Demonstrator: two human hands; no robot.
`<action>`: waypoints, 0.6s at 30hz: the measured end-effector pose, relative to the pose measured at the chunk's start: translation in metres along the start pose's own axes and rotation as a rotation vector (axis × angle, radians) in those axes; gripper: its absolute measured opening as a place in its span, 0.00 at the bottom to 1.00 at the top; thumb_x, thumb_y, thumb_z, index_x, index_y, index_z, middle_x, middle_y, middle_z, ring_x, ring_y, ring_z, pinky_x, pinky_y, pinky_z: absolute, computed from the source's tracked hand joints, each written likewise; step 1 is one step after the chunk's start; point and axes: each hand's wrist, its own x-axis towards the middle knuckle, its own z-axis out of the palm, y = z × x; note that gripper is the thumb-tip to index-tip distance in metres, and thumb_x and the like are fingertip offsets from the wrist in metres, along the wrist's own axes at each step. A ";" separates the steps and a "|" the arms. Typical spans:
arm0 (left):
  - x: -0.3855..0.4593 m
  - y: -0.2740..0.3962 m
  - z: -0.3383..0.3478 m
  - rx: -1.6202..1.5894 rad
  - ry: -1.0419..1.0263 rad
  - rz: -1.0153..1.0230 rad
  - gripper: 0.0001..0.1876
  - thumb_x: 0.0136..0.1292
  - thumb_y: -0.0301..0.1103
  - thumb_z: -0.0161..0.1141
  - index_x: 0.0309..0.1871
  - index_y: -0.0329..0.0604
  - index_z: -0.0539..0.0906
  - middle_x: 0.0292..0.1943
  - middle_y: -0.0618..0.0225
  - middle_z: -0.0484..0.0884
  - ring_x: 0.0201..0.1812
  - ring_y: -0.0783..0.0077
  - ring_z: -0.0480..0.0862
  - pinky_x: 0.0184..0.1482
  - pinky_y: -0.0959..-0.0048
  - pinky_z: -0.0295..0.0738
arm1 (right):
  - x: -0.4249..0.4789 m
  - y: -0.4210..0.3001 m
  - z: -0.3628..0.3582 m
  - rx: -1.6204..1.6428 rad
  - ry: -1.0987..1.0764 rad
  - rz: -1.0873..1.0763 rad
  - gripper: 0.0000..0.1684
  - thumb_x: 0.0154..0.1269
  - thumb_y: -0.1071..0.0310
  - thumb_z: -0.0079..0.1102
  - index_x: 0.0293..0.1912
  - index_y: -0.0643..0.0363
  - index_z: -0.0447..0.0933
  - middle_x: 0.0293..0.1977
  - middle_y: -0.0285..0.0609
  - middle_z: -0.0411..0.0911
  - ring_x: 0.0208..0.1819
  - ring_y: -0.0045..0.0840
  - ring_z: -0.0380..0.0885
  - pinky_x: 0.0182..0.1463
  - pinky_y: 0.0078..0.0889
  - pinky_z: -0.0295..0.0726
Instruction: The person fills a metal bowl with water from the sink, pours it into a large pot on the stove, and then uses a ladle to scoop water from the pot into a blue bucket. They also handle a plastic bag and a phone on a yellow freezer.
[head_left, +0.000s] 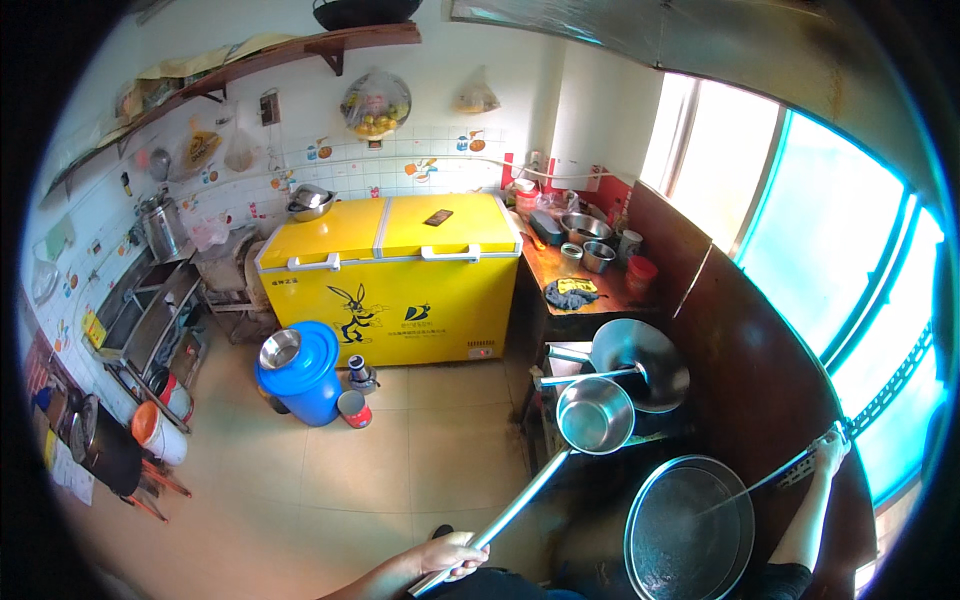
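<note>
My left hand (452, 555) grips the long metal handle of a deep, round steel ladle (596, 416). Its bowl is held out ahead, near the two woks, and I see no food in it. At the far right, my right hand (829, 454) is closed around a metal fitting by the window, which looks like a tap (841, 430). A thin streak, apparently water, slants from there into a large metal pot (636, 517). Dark liquid (686, 525) with some foam at its near side fills part of that pot.
Woks (637, 360) with metal handles lie beyond the ladle. A cluttered side counter (547, 270) holds bowls, jars and a cloth. Further off stand a yellow chest freezer (450, 300), a blue lidded barrel (311, 397) and a red can (355, 411). Buckets (161, 435) line the left side.
</note>
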 end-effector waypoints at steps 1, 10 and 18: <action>-0.001 0.001 0.001 0.003 0.010 -0.006 0.07 0.65 0.32 0.54 0.39 0.43 0.68 0.22 0.77 0.68 0.15 0.87 0.66 0.15 0.85 0.61 | -0.002 -0.001 0.000 0.012 0.007 0.011 0.19 0.56 0.69 0.53 0.49 0.54 0.79 0.64 0.63 0.59 0.70 0.46 0.52 0.71 0.37 0.57; 0.004 0.007 0.013 -0.057 0.072 -0.067 0.08 0.64 0.28 0.54 0.43 0.40 0.68 0.21 0.71 0.66 0.13 0.81 0.66 0.13 0.82 0.58 | -0.034 -0.031 -0.026 0.100 0.104 -0.246 0.19 0.57 0.65 0.53 0.49 0.53 0.77 0.41 0.46 0.77 0.44 0.36 0.77 0.52 0.33 0.74; 0.003 0.014 0.019 -0.037 0.124 -0.143 0.07 0.63 0.24 0.51 0.44 0.42 0.71 0.20 0.69 0.66 0.12 0.78 0.64 0.11 0.80 0.57 | -0.011 0.006 -0.013 0.154 0.035 0.034 0.19 0.54 0.63 0.59 0.48 0.49 0.82 0.54 0.49 0.69 0.55 0.38 0.74 0.63 0.34 0.70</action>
